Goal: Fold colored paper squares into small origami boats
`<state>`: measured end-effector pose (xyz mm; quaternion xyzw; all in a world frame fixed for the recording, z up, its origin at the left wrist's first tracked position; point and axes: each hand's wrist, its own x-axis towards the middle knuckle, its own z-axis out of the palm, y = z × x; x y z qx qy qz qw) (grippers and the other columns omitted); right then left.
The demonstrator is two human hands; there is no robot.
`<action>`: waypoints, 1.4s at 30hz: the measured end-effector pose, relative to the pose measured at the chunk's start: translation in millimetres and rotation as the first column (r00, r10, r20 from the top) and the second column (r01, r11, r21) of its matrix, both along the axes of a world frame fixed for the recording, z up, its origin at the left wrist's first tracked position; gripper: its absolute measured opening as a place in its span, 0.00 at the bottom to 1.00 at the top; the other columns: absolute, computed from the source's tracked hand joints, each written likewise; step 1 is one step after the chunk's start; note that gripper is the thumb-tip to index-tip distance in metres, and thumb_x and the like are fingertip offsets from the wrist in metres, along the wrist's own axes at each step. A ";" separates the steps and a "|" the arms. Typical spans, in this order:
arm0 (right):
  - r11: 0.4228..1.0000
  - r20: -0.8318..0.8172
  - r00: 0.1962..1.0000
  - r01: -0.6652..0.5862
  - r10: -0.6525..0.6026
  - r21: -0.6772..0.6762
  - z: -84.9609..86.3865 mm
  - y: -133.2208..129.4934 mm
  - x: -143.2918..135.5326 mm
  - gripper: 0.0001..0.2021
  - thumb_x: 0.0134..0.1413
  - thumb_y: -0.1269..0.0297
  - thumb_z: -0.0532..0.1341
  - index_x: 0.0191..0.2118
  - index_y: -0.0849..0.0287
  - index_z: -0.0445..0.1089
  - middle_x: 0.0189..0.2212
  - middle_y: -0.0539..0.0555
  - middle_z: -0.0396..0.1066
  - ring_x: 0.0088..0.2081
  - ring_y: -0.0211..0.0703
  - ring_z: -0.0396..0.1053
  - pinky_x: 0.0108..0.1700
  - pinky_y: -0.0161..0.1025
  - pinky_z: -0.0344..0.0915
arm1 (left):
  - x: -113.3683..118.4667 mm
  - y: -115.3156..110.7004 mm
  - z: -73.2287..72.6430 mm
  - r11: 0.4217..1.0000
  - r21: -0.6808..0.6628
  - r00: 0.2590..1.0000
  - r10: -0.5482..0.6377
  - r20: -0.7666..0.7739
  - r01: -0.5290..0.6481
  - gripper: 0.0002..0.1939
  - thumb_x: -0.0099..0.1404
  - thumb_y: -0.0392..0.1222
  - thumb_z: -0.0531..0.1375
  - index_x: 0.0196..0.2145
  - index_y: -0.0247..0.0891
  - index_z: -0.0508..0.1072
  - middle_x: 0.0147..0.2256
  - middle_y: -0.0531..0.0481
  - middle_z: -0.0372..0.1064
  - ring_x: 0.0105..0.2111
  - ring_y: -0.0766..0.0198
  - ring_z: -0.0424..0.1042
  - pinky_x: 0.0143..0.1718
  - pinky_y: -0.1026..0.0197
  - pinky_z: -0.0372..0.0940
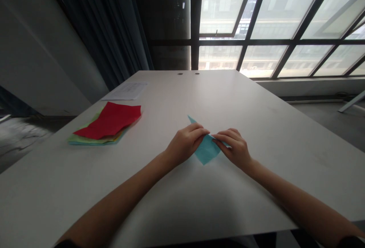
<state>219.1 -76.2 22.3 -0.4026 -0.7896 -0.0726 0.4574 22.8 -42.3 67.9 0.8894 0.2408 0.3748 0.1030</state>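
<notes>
A light blue sheet of paper (205, 152), partly folded, is held between my two hands over the white table (176, 195). My left hand (186, 141) pinches its upper edge near the middle, thumb and fingers pressed together. Close beside it, my right hand (234, 146) grips the same edge from the right, fingers closed on the paper. One pointed corner hangs down toward me, and another sticks up behind my left hand. My fingers hide much of the fold.
On the left of the table lies a stack of coloured paper, with a red sheet (112, 120) on top of green, yellow and blue ones. Behind it is a printed white sheet (125, 91). A dark curtain (114, 24) and windows (270, 24) stand beyond the table.
</notes>
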 end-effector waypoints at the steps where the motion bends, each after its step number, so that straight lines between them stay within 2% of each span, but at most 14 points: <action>1: 1.000 -0.001 1.000 -0.011 0.011 -0.005 0.4 0.1 0.0 0.10 0.51 0.71 0.58 0.40 0.54 0.69 0.31 0.51 0.72 0.32 0.39 0.68 0.39 0.42 0.62 | 0.3 -0.2 0.3 1.000 -0.006 1.000 -0.017 0.007 0.017 0.10 0.63 0.35 0.51 0.38 0.37 0.71 0.38 0.47 0.68 0.38 0.66 0.69 0.40 0.65 0.64; 6: 0.998 -0.028 0.999 -0.037 0.036 -0.054 -0.2 -1.4 -1.2 0.10 0.51 0.72 0.58 0.39 0.53 0.68 0.33 0.51 0.72 0.34 0.39 0.69 0.40 0.41 0.64 | 1.5 -2.0 1.0 0.992 -0.079 0.994 -0.098 0.042 0.101 0.09 0.62 0.34 0.51 0.37 0.37 0.71 0.39 0.48 0.70 0.39 0.67 0.69 0.41 0.66 0.64; 8: 0.998 -0.044 0.999 -0.025 0.023 -0.053 -0.7 -2.8 -1.7 0.09 0.50 0.70 0.58 0.38 0.53 0.69 0.38 0.53 0.71 0.38 0.41 0.68 0.41 0.42 0.65 | 1.5 -3.1 0.9 0.988 -0.096 0.992 -0.116 0.044 0.120 0.09 0.63 0.34 0.51 0.37 0.37 0.70 0.38 0.48 0.71 0.38 0.67 0.70 0.41 0.66 0.64; 12: 0.997 -0.054 0.996 0.071 -0.069 0.042 1.0 -3.8 -1.1 0.05 0.47 0.68 0.61 0.33 0.54 0.71 0.50 0.57 0.62 0.48 0.49 0.62 0.46 0.47 0.62 | 1.1 -4.8 -0.1 0.981 -0.086 0.984 -0.173 0.034 0.176 0.09 0.62 0.35 0.52 0.39 0.36 0.70 0.39 0.47 0.71 0.38 0.67 0.70 0.40 0.67 0.65; 14: 0.995 -0.019 0.998 0.068 -0.067 0.066 2.4 -2.4 0.1 0.05 0.47 0.68 0.62 0.33 0.54 0.71 0.48 0.55 0.65 0.50 0.50 0.60 0.48 0.49 0.60 | 1.1 -5.1 -0.3 0.978 -0.083 0.981 -0.191 0.032 0.193 0.09 0.63 0.34 0.52 0.39 0.36 0.69 0.39 0.47 0.71 0.38 0.67 0.70 0.40 0.67 0.64; 16: 0.998 0.009 0.999 0.032 -0.032 0.050 2.8 -0.4 1.3 0.06 0.48 0.70 0.61 0.34 0.53 0.70 0.40 0.53 0.71 0.47 0.48 0.64 0.48 0.49 0.59 | 1.1 -4.7 -0.1 0.981 -0.103 0.987 -0.161 0.025 0.163 0.09 0.62 0.35 0.52 0.39 0.38 0.69 0.39 0.49 0.71 0.38 0.68 0.71 0.40 0.67 0.64; 19: 1.000 -0.018 1.000 0.003 -0.003 -0.005 2.4 1.5 2.1 0.06 0.49 0.70 0.59 0.35 0.53 0.69 0.33 0.51 0.73 0.39 0.44 0.69 0.45 0.47 0.61 | 0.6 -2.8 -0.2 0.979 -0.196 0.998 -0.065 0.001 0.064 0.13 0.60 0.38 0.55 0.44 0.41 0.65 0.37 0.51 0.72 0.37 0.67 0.71 0.39 0.65 0.65; 23: 0.998 -0.093 0.996 0.008 -0.013 -0.058 4.3 0.0 1.3 0.05 0.50 0.69 0.59 0.34 0.54 0.69 0.35 0.52 0.72 0.37 0.44 0.68 0.43 0.46 0.63 | -0.8 1.1 -1.9 0.957 -0.289 1.000 0.011 -0.002 -0.011 0.16 0.57 0.43 0.58 0.43 0.41 0.62 0.36 0.50 0.71 0.37 0.64 0.71 0.39 0.61 0.65; 27: 0.994 -0.172 0.980 0.091 -0.101 -0.068 7.1 -2.0 0.7 0.04 0.50 0.67 0.59 0.33 0.53 0.70 0.39 0.55 0.67 0.41 0.45 0.66 0.42 0.45 0.64 | -2.2 7.8 -5.2 0.952 -0.261 0.985 0.171 0.022 -0.159 0.22 0.54 0.51 0.60 0.44 0.39 0.62 0.43 0.45 0.66 0.44 0.57 0.66 0.45 0.54 0.62; 31: 0.981 -0.280 0.942 0.164 -0.186 -0.099 6.3 0.5 2.5 0.03 0.49 0.65 0.60 0.32 0.55 0.70 0.32 0.54 0.64 0.35 0.43 0.65 0.36 0.41 0.65 | -5.0 19.9 -13.6 0.845 -0.414 0.919 0.391 0.050 -0.337 0.23 0.59 0.55 0.52 0.46 0.37 0.62 0.46 0.41 0.61 0.46 0.56 0.63 0.44 0.51 0.61; 33: 0.977 -0.317 0.930 0.143 -0.187 -0.158 5.4 2.7 3.9 0.03 0.49 0.65 0.59 0.31 0.55 0.70 0.30 0.53 0.65 0.33 0.42 0.65 0.34 0.40 0.65 | -6.5 25.2 -18.5 0.804 -0.484 0.915 0.404 0.019 -0.345 0.21 0.59 0.55 0.52 0.43 0.38 0.65 0.45 0.42 0.62 0.44 0.56 0.64 0.43 0.52 0.62; 36: 0.966 -0.354 0.916 0.111 -0.191 -0.233 4.3 5.3 5.9 0.04 0.51 0.64 0.58 0.31 0.56 0.69 0.29 0.51 0.68 0.32 0.41 0.66 0.34 0.39 0.65 | -7.4 28.7 -22.2 0.787 -0.508 0.919 0.394 -0.020 -0.349 0.18 0.57 0.51 0.56 0.41 0.38 0.68 0.43 0.44 0.63 0.42 0.58 0.65 0.41 0.54 0.62; 39: 0.966 -0.367 0.910 0.111 -0.193 -0.233 4.3 6.2 7.0 0.04 0.50 0.63 0.58 0.30 0.56 0.69 0.32 0.53 0.68 0.35 0.43 0.67 0.37 0.40 0.65 | -7.1 26.5 -18.2 0.819 -0.463 0.930 0.367 -0.030 -0.338 0.15 0.56 0.49 0.57 0.38 0.38 0.69 0.41 0.46 0.66 0.42 0.58 0.66 0.42 0.55 0.61; 42: 0.972 -0.358 0.919 0.088 -0.164 -0.219 5.2 5.7 6.7 0.04 0.49 0.63 0.59 0.28 0.56 0.68 0.41 0.56 0.68 0.41 0.45 0.66 0.42 0.44 0.64 | -6.3 18.8 -7.4 0.866 -0.429 0.965 0.249 -0.081 -0.259 0.14 0.57 0.51 0.55 0.33 0.38 0.71 0.37 0.48 0.70 0.40 0.58 0.67 0.42 0.56 0.61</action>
